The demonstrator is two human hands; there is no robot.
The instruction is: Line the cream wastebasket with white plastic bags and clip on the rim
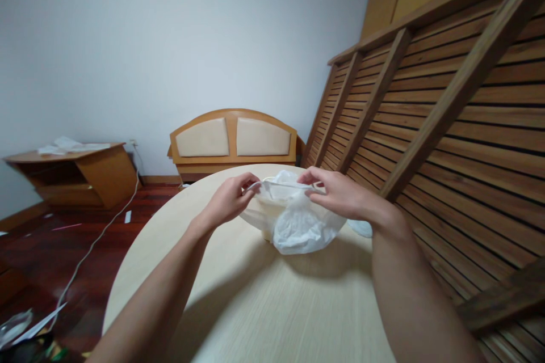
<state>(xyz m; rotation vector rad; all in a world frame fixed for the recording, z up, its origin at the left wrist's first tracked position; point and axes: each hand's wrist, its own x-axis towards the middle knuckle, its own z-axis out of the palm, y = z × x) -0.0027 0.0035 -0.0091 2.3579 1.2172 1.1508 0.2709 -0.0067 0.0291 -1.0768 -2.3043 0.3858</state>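
Note:
A thin, whitish translucent plastic bag (300, 227) stands on the round pale wooden table (264, 306). Its upper edge is stretched between my two hands. My left hand (234, 195) pinches the left end of that edge between thumb and fingers. On the right side, my right hand (330, 190) grips the other end in the same way. Crumpled white material shows through the front of the bag, beside something pale yellowish that I cannot make out. Another whitish item (360, 228) lies partly hidden behind my right forearm.
Slatted wooden panels (426, 125) lean along the right side, close to the table. A headboard (233, 139) stands beyond the table. At the left are a low desk (89, 181) with white sheets and a cable (91, 247) on the floor.

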